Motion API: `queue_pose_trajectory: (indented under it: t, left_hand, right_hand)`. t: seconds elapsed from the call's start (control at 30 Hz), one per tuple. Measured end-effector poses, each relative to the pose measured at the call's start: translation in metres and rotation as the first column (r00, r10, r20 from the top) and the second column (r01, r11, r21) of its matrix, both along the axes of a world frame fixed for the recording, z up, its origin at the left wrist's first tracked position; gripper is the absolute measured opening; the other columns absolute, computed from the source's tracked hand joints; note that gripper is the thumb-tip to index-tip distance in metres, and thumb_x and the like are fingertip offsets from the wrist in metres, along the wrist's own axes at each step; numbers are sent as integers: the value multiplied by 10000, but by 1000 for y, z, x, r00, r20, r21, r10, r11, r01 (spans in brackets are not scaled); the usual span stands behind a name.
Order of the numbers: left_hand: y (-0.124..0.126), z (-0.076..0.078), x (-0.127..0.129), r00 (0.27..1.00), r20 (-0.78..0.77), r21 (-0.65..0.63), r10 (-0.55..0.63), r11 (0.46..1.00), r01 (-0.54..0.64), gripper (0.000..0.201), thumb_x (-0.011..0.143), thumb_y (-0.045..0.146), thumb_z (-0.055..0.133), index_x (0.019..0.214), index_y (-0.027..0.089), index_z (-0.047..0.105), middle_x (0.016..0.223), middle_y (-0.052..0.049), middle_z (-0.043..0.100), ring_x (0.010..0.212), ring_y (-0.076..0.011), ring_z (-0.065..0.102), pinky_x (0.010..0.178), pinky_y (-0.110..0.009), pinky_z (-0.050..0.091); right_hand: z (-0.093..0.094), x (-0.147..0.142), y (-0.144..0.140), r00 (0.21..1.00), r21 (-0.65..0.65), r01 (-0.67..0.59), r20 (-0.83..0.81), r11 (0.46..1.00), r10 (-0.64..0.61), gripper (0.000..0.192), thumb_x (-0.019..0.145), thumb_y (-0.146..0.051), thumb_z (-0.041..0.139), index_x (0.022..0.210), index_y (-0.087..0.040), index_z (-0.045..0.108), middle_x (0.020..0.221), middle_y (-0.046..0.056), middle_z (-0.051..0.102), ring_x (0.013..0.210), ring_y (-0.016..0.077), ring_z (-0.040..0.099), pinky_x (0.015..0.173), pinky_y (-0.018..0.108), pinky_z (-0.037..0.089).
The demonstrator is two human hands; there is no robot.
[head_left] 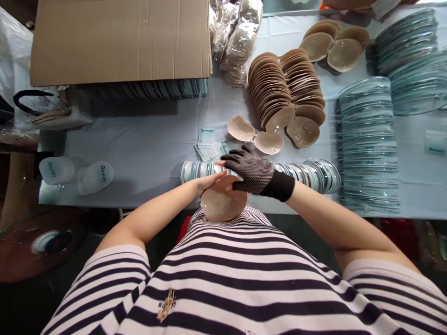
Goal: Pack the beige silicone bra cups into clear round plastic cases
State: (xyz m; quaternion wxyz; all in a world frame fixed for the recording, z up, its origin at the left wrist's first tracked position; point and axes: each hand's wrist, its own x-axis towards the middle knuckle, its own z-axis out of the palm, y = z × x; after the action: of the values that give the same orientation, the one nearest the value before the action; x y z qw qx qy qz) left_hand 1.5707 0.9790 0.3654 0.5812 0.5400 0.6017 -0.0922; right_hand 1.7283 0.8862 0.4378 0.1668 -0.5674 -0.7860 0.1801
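My left hand, bare, grips the upper edge of a beige silicone bra cup in front of my waist. Over its fingertips reaches my right hand, in a dark knitted glove, with its thumb bent against the cup's upper right. Part of the cup is hidden behind the hands. Just beyond lies a row of clear plastic shells, partly covered by my hands. A joined pair of beige cups rests behind the glove, beside several small printed cards.
Nested bra cups fill the back middle, with more cups behind. Stacked clear shells stand at right. A cardboard box covers the back left, beside plastic-wrapped cups. White printed pads lie left; a fan stands below.
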Motion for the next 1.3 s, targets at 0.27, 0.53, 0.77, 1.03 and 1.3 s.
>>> queue_pose_trajectory:
  t: [0.27, 0.53, 0.77, 1.03, 1.3]
  left_hand:
    - [-4, -12, -17, 787, 593, -600, 169, 745, 291, 594, 636, 276, 861, 1200, 213, 688, 1201, -123, 715, 1100, -302, 667, 955, -389, 509]
    - [7, -24, -33, 684, 403, -814, 608, 579, -35, 574, 736, 359, 790, 1263, 198, 631, 1129, -120, 729, 1097, -306, 668, 1016, -455, 476]
    - [33, -33, -25, 499, 319, -880, 806, 447, -160, 641, 773, 635, 689, 1227, 186, 637, 1110, -130, 730, 1138, -331, 646, 1050, -501, 446]
    - [50, -48, 3, 485, 398, -718, 779, 593, -364, 676, 737, 676, 696, 1225, 213, 628, 1168, -128, 711, 1171, -337, 622, 1003, -487, 508]
    - [6, -22, 53, 474, 636, -601, 609, 776, -191, 806, 733, 820, 551, 1279, 229, 603, 1197, -103, 709, 1190, -330, 620, 952, -453, 546]
  right_hand:
    - [-96, 17, -17, 889, -278, 245, -319, 929, -330, 198, 887, -253, 549, 985, -162, 695, 1052, 111, 723, 948, 222, 672, 835, 341, 532]
    - [-159, 75, 87, 905, -425, 388, 344, 818, -250, 490, 845, -91, 546, 1323, -192, 585, 1392, 118, 587, 1267, 263, 539, 1037, 394, 433]
    - [-170, 67, 125, 805, -453, 360, 593, 816, -25, 506, 788, -228, 688, 1271, -102, 601, 1218, 238, 647, 1156, 360, 574, 963, 476, 421]
    - [-97, 92, 97, 718, -418, 691, 302, 590, -627, 338, 939, -393, 490, 990, -158, 727, 944, 135, 737, 889, 293, 684, 748, 375, 498]
    - [-51, 39, 16, 549, -297, 682, -397, 668, -736, 278, 849, -428, 599, 847, -177, 719, 1227, 125, 665, 1134, 283, 602, 970, 427, 486]
